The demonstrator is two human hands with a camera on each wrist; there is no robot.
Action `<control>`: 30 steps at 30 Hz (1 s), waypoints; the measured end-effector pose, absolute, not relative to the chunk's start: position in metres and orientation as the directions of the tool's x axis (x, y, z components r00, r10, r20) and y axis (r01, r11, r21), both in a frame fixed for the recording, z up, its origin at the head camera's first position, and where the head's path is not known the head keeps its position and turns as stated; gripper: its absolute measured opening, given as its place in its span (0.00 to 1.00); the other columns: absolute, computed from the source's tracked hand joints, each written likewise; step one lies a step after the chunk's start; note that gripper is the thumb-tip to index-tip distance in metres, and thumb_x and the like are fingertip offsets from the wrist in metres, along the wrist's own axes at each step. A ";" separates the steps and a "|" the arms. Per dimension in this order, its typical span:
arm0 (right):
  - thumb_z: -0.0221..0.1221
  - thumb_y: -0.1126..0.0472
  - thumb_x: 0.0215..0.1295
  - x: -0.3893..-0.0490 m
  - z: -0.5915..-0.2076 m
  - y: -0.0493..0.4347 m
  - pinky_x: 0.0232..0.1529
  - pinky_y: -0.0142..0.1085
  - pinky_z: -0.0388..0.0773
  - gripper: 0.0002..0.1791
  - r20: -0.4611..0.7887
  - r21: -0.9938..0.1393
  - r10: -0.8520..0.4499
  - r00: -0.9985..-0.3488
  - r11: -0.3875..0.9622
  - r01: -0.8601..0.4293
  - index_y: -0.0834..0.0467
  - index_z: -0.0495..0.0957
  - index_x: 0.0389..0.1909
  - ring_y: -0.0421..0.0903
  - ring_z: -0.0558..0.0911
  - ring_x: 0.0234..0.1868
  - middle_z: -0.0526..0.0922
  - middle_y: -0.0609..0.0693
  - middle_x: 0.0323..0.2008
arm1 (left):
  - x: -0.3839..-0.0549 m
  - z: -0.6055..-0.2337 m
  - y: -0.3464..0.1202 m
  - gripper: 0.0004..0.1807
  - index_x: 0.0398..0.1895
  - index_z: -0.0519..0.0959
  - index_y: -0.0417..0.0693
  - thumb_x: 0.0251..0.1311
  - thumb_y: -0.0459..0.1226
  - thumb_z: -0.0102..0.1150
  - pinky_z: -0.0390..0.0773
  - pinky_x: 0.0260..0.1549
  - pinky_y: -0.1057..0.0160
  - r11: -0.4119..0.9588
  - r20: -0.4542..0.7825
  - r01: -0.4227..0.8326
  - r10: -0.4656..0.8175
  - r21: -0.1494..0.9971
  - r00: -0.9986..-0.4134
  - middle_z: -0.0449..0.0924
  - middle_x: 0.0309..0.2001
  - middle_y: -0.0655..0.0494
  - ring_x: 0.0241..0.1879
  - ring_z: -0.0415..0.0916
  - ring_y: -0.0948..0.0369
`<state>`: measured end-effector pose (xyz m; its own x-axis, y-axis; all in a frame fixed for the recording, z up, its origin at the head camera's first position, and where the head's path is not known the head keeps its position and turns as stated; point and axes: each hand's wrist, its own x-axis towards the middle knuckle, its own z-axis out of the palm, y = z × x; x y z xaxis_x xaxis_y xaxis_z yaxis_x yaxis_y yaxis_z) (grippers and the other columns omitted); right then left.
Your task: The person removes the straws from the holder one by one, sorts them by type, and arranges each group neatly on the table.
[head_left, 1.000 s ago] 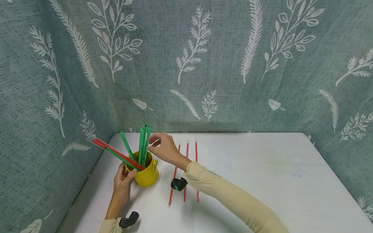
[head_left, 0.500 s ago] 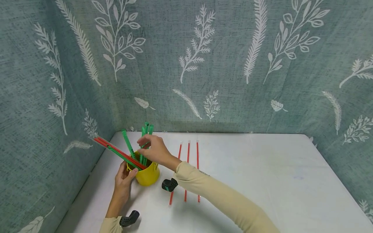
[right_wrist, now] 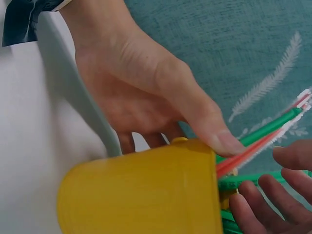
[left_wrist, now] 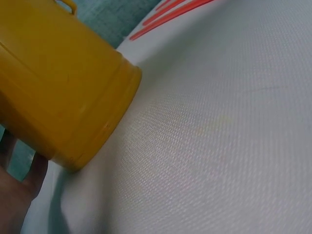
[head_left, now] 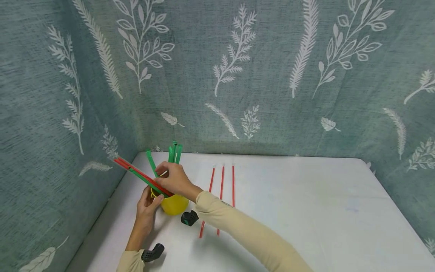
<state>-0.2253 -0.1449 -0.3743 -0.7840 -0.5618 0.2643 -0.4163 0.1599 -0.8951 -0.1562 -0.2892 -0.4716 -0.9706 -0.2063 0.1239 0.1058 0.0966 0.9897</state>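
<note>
A small yellow bucket (head_left: 175,206) stands on the white table, holding several slim straws. My left hand (head_left: 146,209) grips the bucket's left side, thumb over the rim and fingers behind. Two red straws (head_left: 136,170) in clear wrapping and a green straw (head_left: 146,181) lean out to the left past that thumb. Several green straws (head_left: 175,153) rise more upright at the back. My right hand (head_left: 175,179) is over the bucket's mouth, hiding part of it. In the right wrist view, its fingers (right_wrist: 251,209) and thumb are apart, loosely bent beside the straws.
Three red straws (head_left: 233,185) in clear wrapping lie side by side on the white table (head_left: 306,204), partly covered by my right sleeve (head_left: 238,226). Green leaf-patterned cloth (head_left: 197,75) hangs behind the table and along its left side.
My right hand has moved left and down, from beside the upright green straws to over the bucket's mouth near the red straws. My left hand keeps its grip on the bucket.
</note>
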 end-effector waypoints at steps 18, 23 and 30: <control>0.61 0.70 0.59 -0.221 -0.394 -0.160 0.33 0.19 0.73 0.09 0.278 -0.847 -0.540 -0.794 0.252 -0.468 0.63 0.79 0.41 0.35 0.77 0.31 0.82 0.54 0.35 | -0.156 -0.471 -0.287 0.34 0.71 0.56 0.48 0.63 0.31 0.54 0.60 0.64 0.61 0.107 0.143 0.123 -0.204 0.987 -0.968 0.59 0.66 0.61 0.69 0.50 0.53; 0.61 0.69 0.57 -0.218 -0.393 -0.161 0.32 0.19 0.71 0.09 0.264 -0.804 -0.554 -0.789 0.325 -0.498 0.62 0.79 0.40 0.33 0.74 0.29 0.82 0.51 0.32 | -0.155 -0.473 -0.287 0.33 0.71 0.55 0.46 0.63 0.30 0.53 0.64 0.55 0.77 0.072 0.159 0.148 -0.193 0.986 -0.968 0.59 0.64 0.63 0.66 0.54 0.59; 0.63 0.67 0.57 -0.218 -0.393 -0.163 0.30 0.19 0.70 0.08 0.246 -0.758 -0.550 -0.798 0.404 -0.512 0.60 0.79 0.39 0.33 0.74 0.28 0.81 0.46 0.30 | -0.155 -0.473 -0.288 0.33 0.71 0.55 0.46 0.64 0.30 0.52 0.64 0.55 0.76 0.046 0.166 0.160 -0.181 0.986 -0.970 0.59 0.64 0.62 0.64 0.55 0.64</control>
<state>-0.2175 -0.1635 -0.3928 -0.7981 -0.5500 0.2460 -0.5123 0.4045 -0.7576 -0.1555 -0.2882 -0.4728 -0.9695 -0.1806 0.1655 0.1598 0.0461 0.9861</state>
